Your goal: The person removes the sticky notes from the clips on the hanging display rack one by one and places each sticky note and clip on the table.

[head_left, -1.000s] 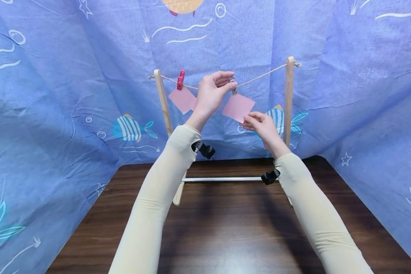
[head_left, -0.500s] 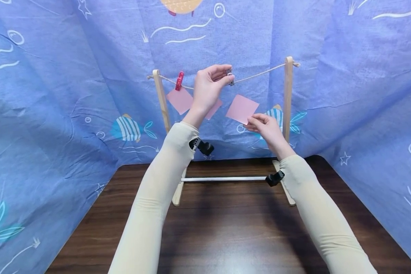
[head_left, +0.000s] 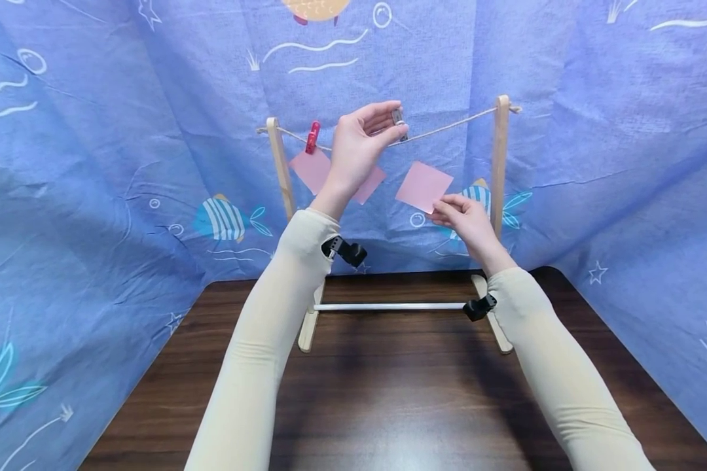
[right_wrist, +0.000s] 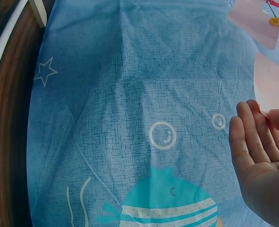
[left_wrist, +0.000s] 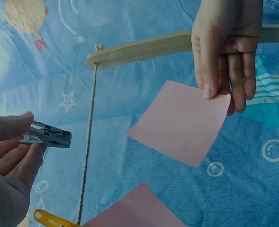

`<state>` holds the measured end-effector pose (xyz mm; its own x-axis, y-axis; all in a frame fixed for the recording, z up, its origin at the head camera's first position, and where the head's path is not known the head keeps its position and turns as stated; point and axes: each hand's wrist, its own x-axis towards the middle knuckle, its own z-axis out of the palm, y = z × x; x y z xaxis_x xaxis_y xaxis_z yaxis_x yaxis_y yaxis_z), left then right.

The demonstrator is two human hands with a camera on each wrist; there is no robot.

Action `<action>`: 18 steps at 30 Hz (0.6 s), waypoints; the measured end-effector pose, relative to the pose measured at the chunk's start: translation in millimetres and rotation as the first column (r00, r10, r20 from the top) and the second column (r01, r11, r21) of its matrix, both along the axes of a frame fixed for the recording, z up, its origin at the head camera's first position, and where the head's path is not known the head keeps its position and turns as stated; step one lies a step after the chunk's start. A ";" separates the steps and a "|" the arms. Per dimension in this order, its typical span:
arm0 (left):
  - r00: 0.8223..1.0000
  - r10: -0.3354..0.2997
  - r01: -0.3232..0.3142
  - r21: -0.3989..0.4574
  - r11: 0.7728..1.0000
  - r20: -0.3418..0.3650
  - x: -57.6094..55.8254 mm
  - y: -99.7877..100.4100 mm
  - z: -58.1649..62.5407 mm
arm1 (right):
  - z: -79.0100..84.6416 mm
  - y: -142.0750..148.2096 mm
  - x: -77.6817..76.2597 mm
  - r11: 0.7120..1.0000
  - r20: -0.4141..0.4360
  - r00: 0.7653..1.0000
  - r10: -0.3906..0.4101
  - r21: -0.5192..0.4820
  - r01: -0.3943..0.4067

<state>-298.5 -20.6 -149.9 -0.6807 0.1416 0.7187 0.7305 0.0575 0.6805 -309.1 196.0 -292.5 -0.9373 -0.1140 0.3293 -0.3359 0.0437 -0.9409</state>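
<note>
My left hand (head_left: 359,147) pinches a grey clothespin (left_wrist: 46,135) between thumb and fingers, close to the string (head_left: 448,126). In the left wrist view the clothespin is apart from the string and grips no paper. Lower and to the right, my right hand (head_left: 465,219) pinches one corner of a pink paper square (head_left: 424,186), which is off the string. A red clothespin (head_left: 312,137) holds another pink square (head_left: 311,171) on the string at the left. Partly behind my left hand hangs one more pink square (head_left: 370,184), with a yellow clothespin (left_wrist: 52,218) at its top.
Two wooden posts (head_left: 499,163) carry the string, and a white rod (head_left: 389,306) joins their feet on the dark wooden table (head_left: 383,392). Blue patterned cloth (head_left: 153,163) surrounds the table at the back and sides.
The grey clothespin has come off the paper square and risen in my left hand. My right hand has drawn the square slightly down and to the right.
</note>
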 end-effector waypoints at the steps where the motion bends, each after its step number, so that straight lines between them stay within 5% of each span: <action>1: 1.000 -0.003 0.003 -0.004 1.000 -0.002 1.4 -0.6 0.6 | -0.1 -0.3 0.0 1.000 0.001 1.000 0.002 -0.005 -0.002; 11: 0.998 -0.056 0.057 -0.083 0.995 0.016 13.9 -8.2 -0.8 | -5.2 2.8 2.4 0.999 -0.007 1.000 0.017 -0.029 -0.017; 18: 1.000 -0.022 0.022 -0.094 0.995 -0.001 20.9 -34.0 -2.7 | -5.2 16.2 8.8 0.999 -0.022 1.000 0.001 -0.033 -0.002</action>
<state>-277.6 -54.6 -152.6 -0.6750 0.2235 0.7031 0.7338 0.1047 0.6712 -300.3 212.2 -297.7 -0.9296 -0.1044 0.3535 -0.3566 0.0119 -0.9342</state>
